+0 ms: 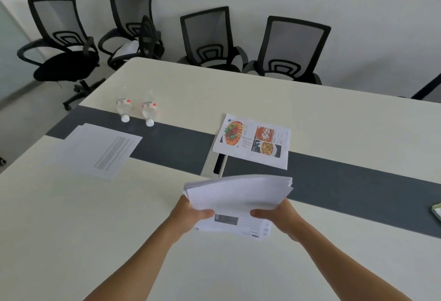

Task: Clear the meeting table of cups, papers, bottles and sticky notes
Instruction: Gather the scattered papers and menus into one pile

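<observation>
A thick stack of white papers (238, 200) is held above the near side of the meeting table (71, 229). My left hand (188, 214) grips its left edge and my right hand (279, 217) grips its right edge. Just beyond the stack a printed sheet with food photos (253, 142) lies across the dark centre strip. A small pile of white sheets (100, 150) lies at the left. Two clear plastic water bottles, one (123, 108) beside the other (149, 111), stand at the far left of the table.
A metal cable slot (214, 164) sits in the dark strip (358, 188) between the stack and the food sheet. Several black mesh office chairs (207, 38) line the far wall. A greenish object (436, 212) pokes in at the right edge.
</observation>
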Motion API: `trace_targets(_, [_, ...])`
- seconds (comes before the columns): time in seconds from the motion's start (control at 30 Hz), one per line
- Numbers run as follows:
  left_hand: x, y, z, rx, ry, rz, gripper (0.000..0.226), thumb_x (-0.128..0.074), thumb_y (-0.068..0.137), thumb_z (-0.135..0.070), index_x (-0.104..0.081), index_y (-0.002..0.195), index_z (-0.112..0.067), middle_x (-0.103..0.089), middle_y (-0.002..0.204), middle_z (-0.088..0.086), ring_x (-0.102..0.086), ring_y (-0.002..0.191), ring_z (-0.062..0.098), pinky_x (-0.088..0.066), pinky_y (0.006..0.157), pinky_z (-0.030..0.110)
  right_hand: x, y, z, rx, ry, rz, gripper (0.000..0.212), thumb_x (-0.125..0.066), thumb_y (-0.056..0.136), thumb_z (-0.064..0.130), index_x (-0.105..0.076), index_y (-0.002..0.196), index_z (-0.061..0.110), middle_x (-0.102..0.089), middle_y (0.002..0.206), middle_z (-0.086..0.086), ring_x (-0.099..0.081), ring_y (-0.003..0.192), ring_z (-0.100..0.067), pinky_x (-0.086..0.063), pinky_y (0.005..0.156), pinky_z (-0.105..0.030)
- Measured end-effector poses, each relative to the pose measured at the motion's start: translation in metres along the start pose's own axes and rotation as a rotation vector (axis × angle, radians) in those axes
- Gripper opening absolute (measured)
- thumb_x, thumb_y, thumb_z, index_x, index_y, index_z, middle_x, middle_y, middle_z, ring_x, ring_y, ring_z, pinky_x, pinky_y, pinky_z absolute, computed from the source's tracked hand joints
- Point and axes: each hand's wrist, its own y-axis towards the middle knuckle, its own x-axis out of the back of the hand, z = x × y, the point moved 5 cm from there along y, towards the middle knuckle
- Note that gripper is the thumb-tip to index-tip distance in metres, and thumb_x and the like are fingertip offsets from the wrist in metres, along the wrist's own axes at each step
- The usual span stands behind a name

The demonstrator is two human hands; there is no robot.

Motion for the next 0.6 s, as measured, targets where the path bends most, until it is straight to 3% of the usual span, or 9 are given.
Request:
trace_targets(0.1, [-0.002,0.016,0.006,0.072,0.112,0.050,0.015,-0.074,0.083,-0.016,-0.063,0.092,-0.021,-0.058,0.080,-0.013,-0.058,0.079,0.008,-0.042,0.056,0.004,0.003,0.017,-0.009,-0.061,-0.016,-0.024,0.036,-0.079,0.077,0.003,-0.065,0.101,0.026,-0.071,0.102,0.000,-0.067,0.100,-0.019,-0.058,0.085,-0.035])
trace_targets(0.13, [0.003,0.022,0.008,0.069,0.099,0.065,0.015,-0.076,0.081,-0.018,-0.064,0.088,-0.024,-0.060,0.081,-0.016,-0.060,0.080,0.010,-0.043,0.057,0.002,0.003,0.021,-0.011,-0.096,-0.010,-0.039,0.028,-0.079,0.079,0.008,-0.067,0.099,0.025,-0.072,0.100,0.000,-0.068,0.099,-0.020,-0.058,0.084,-0.033])
trace_targets(0.23, [0.009,0.069,0.005,0.005,0.010,0.109,0.031,-0.081,0.074,-0.028,-0.068,0.102,-0.024,-0.070,0.097,-0.007,-0.064,0.103,0.030,-0.052,0.073,0.015,0.014,0.059,-0.010,-0.156,-0.005,-0.036,0.015,-0.077,0.083,0.017,-0.072,0.097,0.018,-0.075,0.097,-0.006,-0.071,0.095,-0.026,-0.060,0.082,-0.039])
trace_targets(0.3, [0.014,0.105,0.006,0.040,0.008,0.033,0.025,-0.073,0.084,-0.024,-0.060,0.104,-0.031,-0.066,0.101,-0.007,-0.063,0.105,0.026,-0.051,0.077,0.022,0.023,0.092,-0.007,-0.195,0.012,-0.049,0.022,-0.079,0.081,0.017,-0.072,0.101,0.012,-0.075,0.100,-0.008,-0.072,0.094,-0.028,-0.060,0.085,-0.044])
trace_targets(0.4, [0.015,0.137,0.007,0.080,-0.068,0.014,0.024,-0.065,0.089,-0.009,-0.066,0.113,-0.015,-0.073,0.109,0.002,-0.068,0.103,0.025,-0.054,0.091,0.041,0.036,0.136,-0.005,-0.281,-0.044,-0.089,0.031,-0.076,0.084,0.020,-0.069,0.112,0.010,-0.073,0.109,-0.008,-0.071,0.095,-0.027,-0.058,0.089,-0.043])
trace_targets(0.6, [0.036,0.162,0.068,0.334,-0.144,-0.034,0.026,-0.062,0.085,0.000,-0.069,0.110,-0.005,-0.075,0.105,0.012,-0.071,0.095,0.031,-0.057,0.084,0.042,0.112,0.230,0.012,-0.309,-0.565,-0.311,0.061,-0.079,0.078,0.038,-0.057,0.131,0.017,-0.065,0.126,-0.005,-0.065,0.097,-0.024,-0.055,0.088,-0.039])
